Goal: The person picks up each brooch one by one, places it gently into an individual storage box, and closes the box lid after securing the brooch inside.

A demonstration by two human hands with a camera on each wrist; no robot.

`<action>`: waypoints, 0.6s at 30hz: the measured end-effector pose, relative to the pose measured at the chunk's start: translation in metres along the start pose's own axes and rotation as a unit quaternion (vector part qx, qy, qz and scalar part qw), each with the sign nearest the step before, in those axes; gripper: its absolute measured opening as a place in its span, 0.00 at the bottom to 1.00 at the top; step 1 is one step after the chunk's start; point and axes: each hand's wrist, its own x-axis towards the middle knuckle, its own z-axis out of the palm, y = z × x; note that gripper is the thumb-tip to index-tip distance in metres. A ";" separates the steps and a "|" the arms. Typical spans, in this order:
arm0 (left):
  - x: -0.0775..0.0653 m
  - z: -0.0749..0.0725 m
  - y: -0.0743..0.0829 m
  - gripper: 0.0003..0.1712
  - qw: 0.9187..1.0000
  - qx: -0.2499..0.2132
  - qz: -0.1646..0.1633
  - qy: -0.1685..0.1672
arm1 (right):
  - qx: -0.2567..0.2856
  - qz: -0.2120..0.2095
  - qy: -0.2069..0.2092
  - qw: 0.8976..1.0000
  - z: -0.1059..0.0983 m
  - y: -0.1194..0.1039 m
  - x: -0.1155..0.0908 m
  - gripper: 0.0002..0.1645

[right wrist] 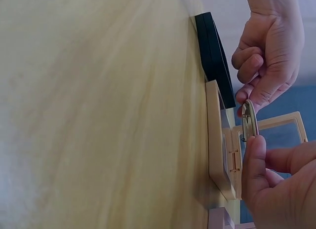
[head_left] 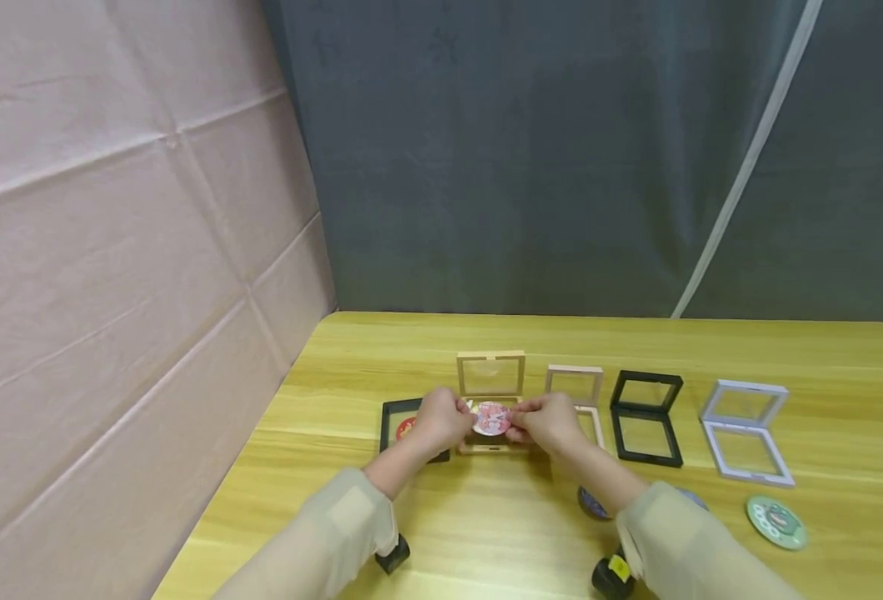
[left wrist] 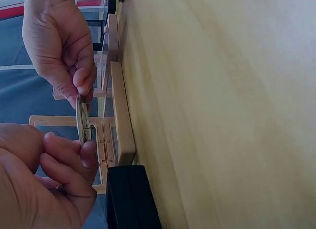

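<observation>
tabletop [head_left: 501, 533] of yellow wood grain spreads below my head view, bounded by a dark grey curtain [head_left: 486, 167] with a white diagonal strip [head_left: 756, 150] and, on the left, a creased pale cloth [head_left: 112, 267]. i see the left hand [head_left: 444, 419] and the right hand [head_left: 554, 421] pinching opposite edges of a round pink badge [head_left: 491, 419], thumbs and fingers nearly together on its rim, above the lower half of the unfolded tan frame [head_left: 490, 356].

my wrist views catch the badge edge-on, a pin on its back; its small print i can't read. the left hand covers part of a black frame [head_left: 386, 429] and the red disc [head_left: 404, 428] within. the right forearm cuts across the pink frame [head_left: 595, 423], and a dark blue badge [head_left: 591, 503] is half hidden beneath it.
</observation>
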 end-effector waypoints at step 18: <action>0.010 0.005 -0.001 0.27 0.997 0.070 0.025 0.012 | -0.025 -0.007 0.008 1.000 0.001 0.002 0.008 0.08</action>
